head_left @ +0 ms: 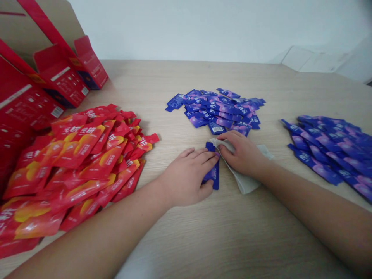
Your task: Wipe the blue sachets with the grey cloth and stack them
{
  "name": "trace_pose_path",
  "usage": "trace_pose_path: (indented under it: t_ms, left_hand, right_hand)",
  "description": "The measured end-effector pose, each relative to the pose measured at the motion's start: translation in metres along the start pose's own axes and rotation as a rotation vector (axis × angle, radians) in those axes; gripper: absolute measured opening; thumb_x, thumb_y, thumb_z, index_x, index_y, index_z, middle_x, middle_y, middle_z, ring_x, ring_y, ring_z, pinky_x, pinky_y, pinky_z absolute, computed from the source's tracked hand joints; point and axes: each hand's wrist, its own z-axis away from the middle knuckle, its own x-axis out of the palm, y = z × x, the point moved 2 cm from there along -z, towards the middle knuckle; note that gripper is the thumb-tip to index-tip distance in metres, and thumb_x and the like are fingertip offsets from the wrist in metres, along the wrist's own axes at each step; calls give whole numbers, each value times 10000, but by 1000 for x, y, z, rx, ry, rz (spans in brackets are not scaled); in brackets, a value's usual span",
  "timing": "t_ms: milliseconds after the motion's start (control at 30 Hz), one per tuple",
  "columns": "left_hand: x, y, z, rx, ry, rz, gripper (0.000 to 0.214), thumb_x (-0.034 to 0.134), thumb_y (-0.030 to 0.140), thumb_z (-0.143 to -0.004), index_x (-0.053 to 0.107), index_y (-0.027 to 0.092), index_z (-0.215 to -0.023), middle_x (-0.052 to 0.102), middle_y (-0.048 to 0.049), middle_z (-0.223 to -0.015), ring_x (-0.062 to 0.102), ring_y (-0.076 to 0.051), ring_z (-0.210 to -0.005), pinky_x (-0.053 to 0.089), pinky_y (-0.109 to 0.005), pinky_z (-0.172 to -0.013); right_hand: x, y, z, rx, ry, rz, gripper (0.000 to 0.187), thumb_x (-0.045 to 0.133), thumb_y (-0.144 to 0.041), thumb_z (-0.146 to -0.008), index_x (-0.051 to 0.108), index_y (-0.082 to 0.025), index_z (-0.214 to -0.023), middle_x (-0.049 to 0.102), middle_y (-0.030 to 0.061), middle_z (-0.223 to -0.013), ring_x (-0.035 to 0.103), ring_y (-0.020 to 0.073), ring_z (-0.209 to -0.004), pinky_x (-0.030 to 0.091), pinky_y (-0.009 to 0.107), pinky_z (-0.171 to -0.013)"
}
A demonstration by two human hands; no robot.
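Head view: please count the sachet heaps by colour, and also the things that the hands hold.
Red heap: 1
Blue heaps: 2, the middle heap and the right heap
Single blue sachet, held by the left hand: 1
White cloth, in the right hand: 1
Total: 5

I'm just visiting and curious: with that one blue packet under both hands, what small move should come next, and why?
Likely slide the white cloth down the blue sachet toward its near end. The left hand holds the sachet against the table, and the right hand presses the cloth at its far end only, so the rest looks unwiped.
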Motion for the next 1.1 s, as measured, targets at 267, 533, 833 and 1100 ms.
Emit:
trace_pose_path:
  t_ms: [267,533,833,1100]
  left_hand:
    - [-7,3,-3,-35,-64,-11,556,547,394,-1010,595,227,-1538,510,-92,-1675,390,-371,-1599,320,-636,-1290]
    - [1,12,-2,55,-45,-85,438,421,383,-1143,631,194,-1478,603,-118,-1594,540,-269,-1510,117,-528,-1366]
    - [6,-12,2,-149,-36,39,1487,764,884,-727,23,68,-1725,173,-279,-1780,170,-398,-1675,51,-576,-1354]
    - [7,-12,-1,-156,-54,132,1465,813,807,-742,-24,114,-1724,323,-243,-1747,329,-325,-1640,91,-549,-1361]
  right_hand:
    - [0,-1,1,0,-2,-5,228,607,-240,-1003,670,-235,-1222,732,119,-1205,688,322,-1158,564,538,-1029]
    - [0,-4,1,3,-5,-20,228,600,-248,-1009,669,-246,-1226,737,112,-1212,695,322,-1167,564,536,-1031]
    - [-12,-21,9,38,109,-50,236,637,-260,-1001,608,-249,-1234,722,115,-1179,706,312,-1096,582,501,-970]
    - [-8,-71,20,-204,-296,-210,224,655,-146,-971,718,-265,-1149,771,61,-1203,697,263,-1201,568,460,-1065]
